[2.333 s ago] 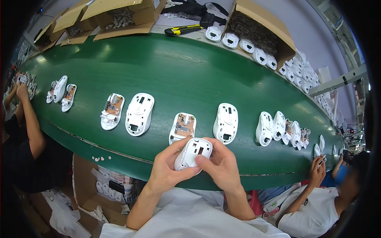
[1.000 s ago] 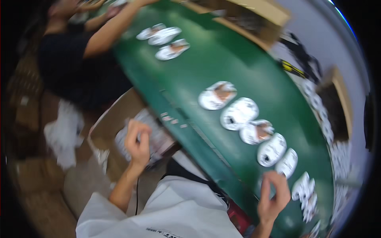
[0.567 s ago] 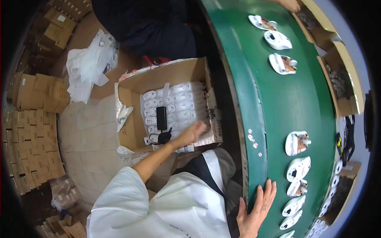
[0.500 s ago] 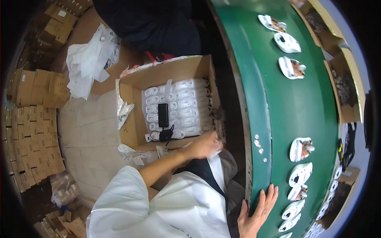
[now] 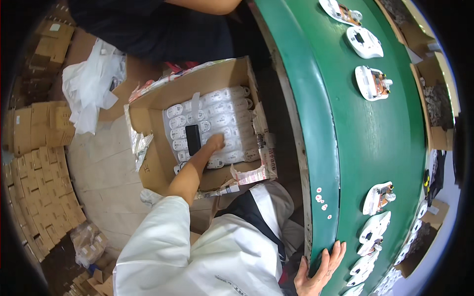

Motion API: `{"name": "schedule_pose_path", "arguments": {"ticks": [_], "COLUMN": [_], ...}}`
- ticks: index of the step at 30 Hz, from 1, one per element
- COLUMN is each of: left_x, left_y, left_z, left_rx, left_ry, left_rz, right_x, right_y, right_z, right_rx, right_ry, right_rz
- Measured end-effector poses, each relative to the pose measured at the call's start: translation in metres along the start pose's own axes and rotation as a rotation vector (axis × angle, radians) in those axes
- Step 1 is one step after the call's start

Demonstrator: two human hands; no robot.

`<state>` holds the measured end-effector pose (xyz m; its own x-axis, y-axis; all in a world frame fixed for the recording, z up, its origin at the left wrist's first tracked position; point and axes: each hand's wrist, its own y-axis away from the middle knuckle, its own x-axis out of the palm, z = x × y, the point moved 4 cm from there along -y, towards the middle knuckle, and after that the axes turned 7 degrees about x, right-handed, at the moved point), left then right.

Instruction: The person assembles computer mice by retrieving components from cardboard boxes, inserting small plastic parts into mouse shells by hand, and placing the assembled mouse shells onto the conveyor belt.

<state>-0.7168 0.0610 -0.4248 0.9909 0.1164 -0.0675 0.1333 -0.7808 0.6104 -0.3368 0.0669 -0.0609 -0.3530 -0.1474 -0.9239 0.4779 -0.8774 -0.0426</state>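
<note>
My left hand (image 5: 216,142) reaches down into an open cardboard box (image 5: 148,163). Its fingers look curled over the rows of white computer mice (image 5: 222,121), and whatever they may grip is hidden. Close to that wrist, a black rectangular device (image 5: 193,140) lies on top of the mice. At the edge of the green conveyor belt (image 5: 355,138), my right hand (image 5: 318,274) rests flat with fingers stretched out and nothing in it. Beyond it on the belt are several open mouse halves with brown circuit boards (image 5: 379,198) and white mouse shells (image 5: 364,42).
Another person in dark clothing (image 5: 148,32) is beyond the box. Crumpled white plastic (image 5: 96,79) lies at the far left, near stacked cartons (image 5: 47,192). Cardboard bins (image 5: 434,93) line the belt's right side. Small round pinkish stickers (image 5: 320,199) sit along its near edge.
My left hand has moved from the box's near right corner down into it, beside the black device. The view has shifted slightly. My right hand stays on the belt edge.
</note>
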Motion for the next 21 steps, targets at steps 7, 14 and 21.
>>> {"name": "schedule_pose_path", "arguments": {"ticks": [7, 14, 21], "left_x": [0.045, 0.032, 0.070], "left_y": [-0.008, -0.002, 0.066], "left_z": [0.157, 0.189, -0.032], "left_rx": [-0.099, 0.298, 0.063], "left_ry": [-1.119, -1.191, 0.354], "left_rz": [0.022, -0.104, -0.201], "right_x": [-0.008, -0.035, -0.080], "right_y": [-0.024, -0.015, 0.010], "right_z": [-0.020, -0.030, -0.040], "right_rx": [0.025, 0.088, 0.052], "right_ry": [0.092, -0.032, 0.021], "right_rz": [-0.003, -0.004, -0.036]}}
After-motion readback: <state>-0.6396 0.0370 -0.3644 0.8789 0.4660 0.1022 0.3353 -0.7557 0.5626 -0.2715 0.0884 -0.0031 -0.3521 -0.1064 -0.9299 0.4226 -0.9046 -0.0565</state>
